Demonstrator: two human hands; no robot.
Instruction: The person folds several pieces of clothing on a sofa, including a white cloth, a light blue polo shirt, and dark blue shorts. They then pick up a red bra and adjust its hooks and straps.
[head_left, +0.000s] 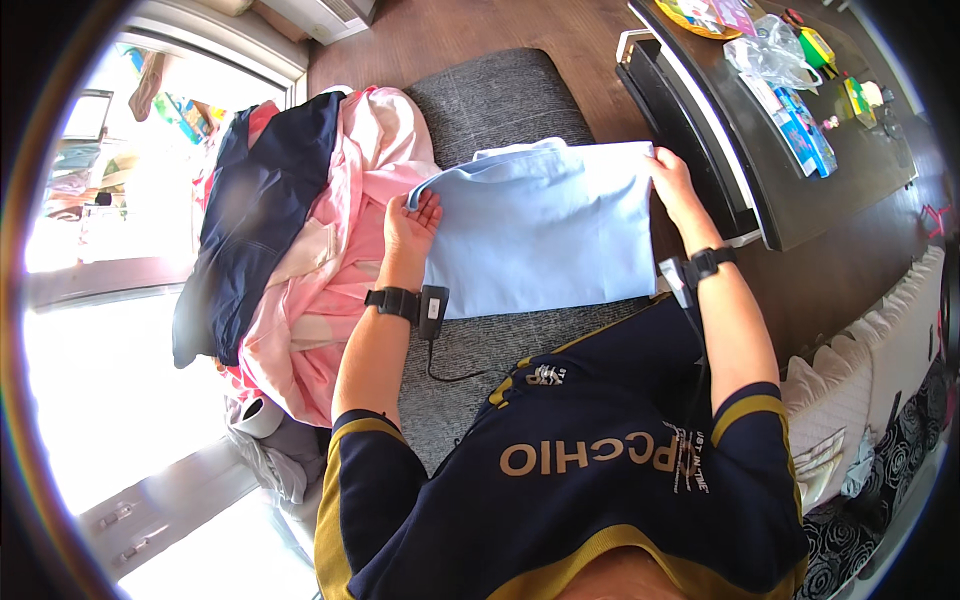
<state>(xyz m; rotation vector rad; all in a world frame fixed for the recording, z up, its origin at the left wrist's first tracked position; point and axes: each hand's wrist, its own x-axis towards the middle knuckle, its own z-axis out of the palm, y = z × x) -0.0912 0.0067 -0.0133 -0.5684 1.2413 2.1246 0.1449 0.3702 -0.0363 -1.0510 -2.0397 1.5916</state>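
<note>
A light blue cloth, folded over, lies spread between my hands above a dark grey upholstered bench. My left hand holds its left edge near the upper corner, palm turned up, with the cloth's rolled edge between thumb and fingers. At the upper right corner my right hand pinches the cloth, the fingertips partly behind it. Left of the blue cloth is a heap of pink fabric, with a dark navy garment draped over it.
At the upper right stands a black table bearing a clear plastic bag, a blue box and a yellow basket. A white quilted cover with ruffles is at the right. A bright window or glass door fills the left side.
</note>
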